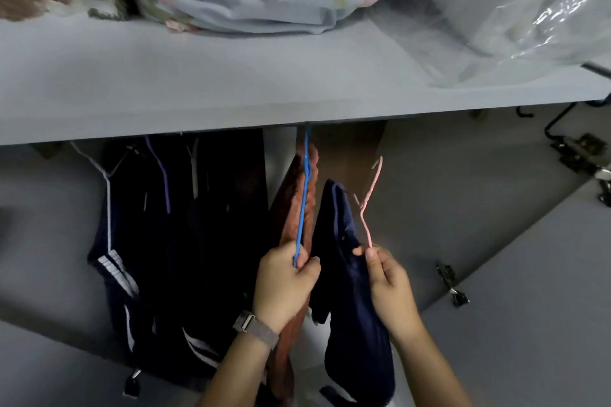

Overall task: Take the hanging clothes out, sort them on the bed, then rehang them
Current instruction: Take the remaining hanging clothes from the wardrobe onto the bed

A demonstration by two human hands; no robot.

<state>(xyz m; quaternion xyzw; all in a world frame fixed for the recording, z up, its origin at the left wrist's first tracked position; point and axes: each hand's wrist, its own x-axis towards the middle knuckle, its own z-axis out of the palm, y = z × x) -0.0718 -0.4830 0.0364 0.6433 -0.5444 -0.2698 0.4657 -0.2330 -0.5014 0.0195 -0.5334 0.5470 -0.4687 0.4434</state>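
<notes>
Under the shelf, left hand [284, 277] grips blue hanger [303, 205], right hand [390, 284] fingers pinch pink hanger [369, 208]; dark clothes [185, 241] at 9 o'clock not yet out.

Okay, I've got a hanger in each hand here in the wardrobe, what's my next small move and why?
Probably draw the pink hanger clear with your right hand: its hook already looks free below the shelf, carrying the navy garment. The blue hanger in your left hand runs up behind the shelf edge, seemingly hooked.

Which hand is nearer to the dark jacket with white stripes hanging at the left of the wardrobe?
Left. The left hand, gripping the blue wire hanger, is just right of the dark jacket with white stripes; the right hand, pinching the pink wire hanger, is farther right.
</notes>
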